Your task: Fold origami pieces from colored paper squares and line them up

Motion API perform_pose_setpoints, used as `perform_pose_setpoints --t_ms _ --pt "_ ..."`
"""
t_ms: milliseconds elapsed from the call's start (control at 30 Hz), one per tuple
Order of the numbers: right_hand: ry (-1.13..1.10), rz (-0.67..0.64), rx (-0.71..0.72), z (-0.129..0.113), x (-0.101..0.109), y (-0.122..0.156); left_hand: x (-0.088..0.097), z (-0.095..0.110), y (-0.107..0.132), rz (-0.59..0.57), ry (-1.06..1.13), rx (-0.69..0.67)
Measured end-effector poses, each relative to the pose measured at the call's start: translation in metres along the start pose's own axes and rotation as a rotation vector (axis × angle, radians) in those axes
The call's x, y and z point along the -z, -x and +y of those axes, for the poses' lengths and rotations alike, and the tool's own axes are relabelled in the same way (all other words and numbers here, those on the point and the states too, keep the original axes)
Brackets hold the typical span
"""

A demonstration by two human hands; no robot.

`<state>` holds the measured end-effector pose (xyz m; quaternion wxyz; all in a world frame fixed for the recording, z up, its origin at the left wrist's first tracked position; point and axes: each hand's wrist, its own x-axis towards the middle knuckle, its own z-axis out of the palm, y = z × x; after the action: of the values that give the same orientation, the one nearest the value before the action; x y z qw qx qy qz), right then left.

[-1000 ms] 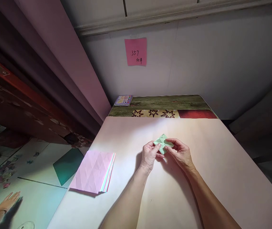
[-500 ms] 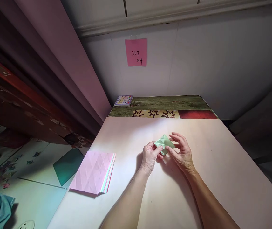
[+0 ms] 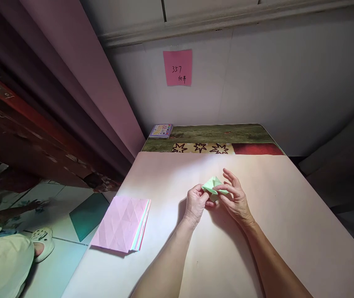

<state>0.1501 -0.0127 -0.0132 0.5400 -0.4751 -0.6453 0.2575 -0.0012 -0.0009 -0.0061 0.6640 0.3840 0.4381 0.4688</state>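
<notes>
A small folded piece of pale green paper [image 3: 213, 185] is held just above the pink table top [image 3: 288, 231], near its middle. My left hand [image 3: 195, 203] pinches the paper's left edge between thumb and fingers. My right hand [image 3: 235, 196] grips the right side with thumb and forefinger, while its other fingers are lifted and spread above the paper. The lower part of the paper is hidden behind my fingers.
A stack of creased coloured paper sheets [image 3: 121, 223], pink on top, lies at the table's left edge. A small patterned packet [image 3: 160, 130] sits at the far left corner. A pink note [image 3: 177, 67] hangs on the wall. Another person's leg and shoe [image 3: 42, 242] are on the floor at left.
The green paper has been raised and tilted, and my right fingers have lifted and spread. At left, another person has moved in; a leg and shoe now show.
</notes>
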Motion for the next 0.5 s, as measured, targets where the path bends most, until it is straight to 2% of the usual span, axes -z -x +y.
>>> perform_pose_setpoints --t_ms 200,333,500 --pt "0.082 -0.049 0.012 -0.0029 -0.0001 0.0011 -0.0011 0.0072 0.0039 -0.051 0.068 0.018" --pt "0.116 -0.060 0.019 -0.0030 -0.0012 0.0010 -0.0007 0.0078 0.0044 -0.043 0.088 -0.002" --pt "0.094 0.007 -0.020 -0.0041 -0.0001 -0.0002 0.0021 0.0024 0.0001 -0.037 0.042 -0.019"
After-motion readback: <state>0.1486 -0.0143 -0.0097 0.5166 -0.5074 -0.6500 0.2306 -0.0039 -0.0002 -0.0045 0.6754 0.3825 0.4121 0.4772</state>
